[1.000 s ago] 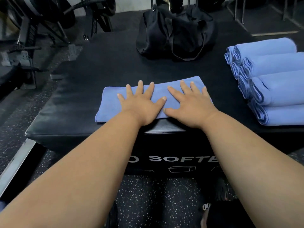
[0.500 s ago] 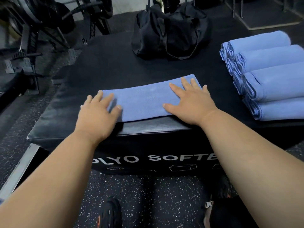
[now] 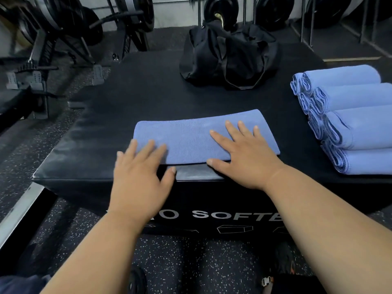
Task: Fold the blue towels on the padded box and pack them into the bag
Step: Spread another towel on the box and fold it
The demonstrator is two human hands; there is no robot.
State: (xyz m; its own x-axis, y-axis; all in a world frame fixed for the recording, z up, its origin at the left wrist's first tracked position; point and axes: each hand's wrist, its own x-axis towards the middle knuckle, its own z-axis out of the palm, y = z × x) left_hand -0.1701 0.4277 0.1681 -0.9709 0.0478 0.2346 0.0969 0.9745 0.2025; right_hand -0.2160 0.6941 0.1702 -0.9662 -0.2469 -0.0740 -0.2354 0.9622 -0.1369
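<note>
A blue towel [image 3: 191, 136], folded into a long flat strip, lies near the front edge of the black padded box [image 3: 135, 96]. My left hand [image 3: 140, 172] lies flat with straight fingers on the towel's left end, its thumb on the box's edge. My right hand [image 3: 244, 155] presses flat on the right half of the towel, fingers spread. Several blue towels [image 3: 350, 119] lie folded in a row at the right side of the box. The black duffel bag [image 3: 229, 54] sits slumped at the back of the box.
Gym machines and weight plates [image 3: 63, 28] stand on the speckled rubber floor to the left and behind the box. A metal rail [image 3: 19, 217] runs along the floor at lower left. My shoes [image 3: 282, 262] show below the box front.
My left hand slid from the towel's middle out to its left end, smoothing it. My right hand stayed pressed on the right half. The view shifted slightly.
</note>
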